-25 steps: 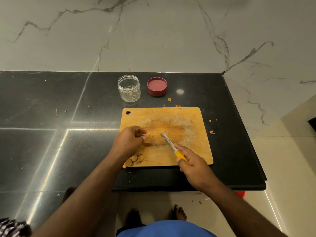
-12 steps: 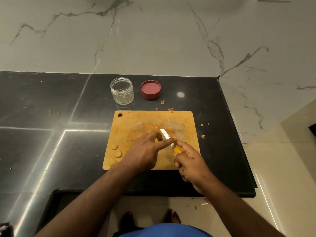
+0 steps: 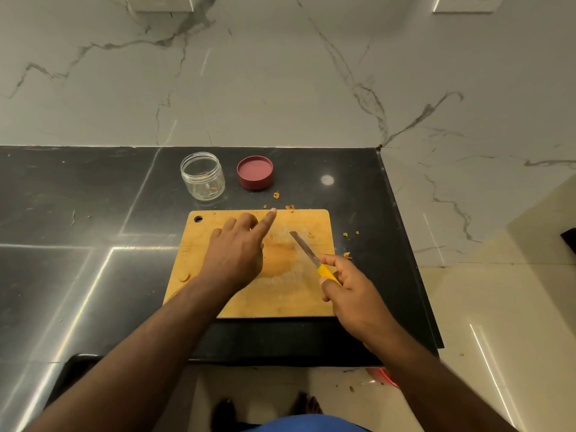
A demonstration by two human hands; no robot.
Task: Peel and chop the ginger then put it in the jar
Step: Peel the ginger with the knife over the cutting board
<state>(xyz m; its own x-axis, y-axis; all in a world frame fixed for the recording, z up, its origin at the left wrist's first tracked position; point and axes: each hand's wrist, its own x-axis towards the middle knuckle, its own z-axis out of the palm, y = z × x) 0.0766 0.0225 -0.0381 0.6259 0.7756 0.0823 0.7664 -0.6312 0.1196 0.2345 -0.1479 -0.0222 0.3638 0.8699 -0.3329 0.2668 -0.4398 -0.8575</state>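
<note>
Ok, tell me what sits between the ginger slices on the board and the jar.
Nothing visible blocks the way. The one ginger slice in sight lies at the board's near left edge; the jar stands open beyond the far edge, its lid off to its right. Only the left hand hovers over the board between them.

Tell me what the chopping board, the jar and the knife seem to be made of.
Chopping board: looks like wood or bamboo, matte tan, scored pale with cut marks and stained darker mid-board.
Jar: clear, glass or plastic, I cannot tell which; see-through wall with a threaded rim.
Knife: grey metal blade with a dull sheen; the yellow handle looks like plastic, gripped by the right hand.
</note>
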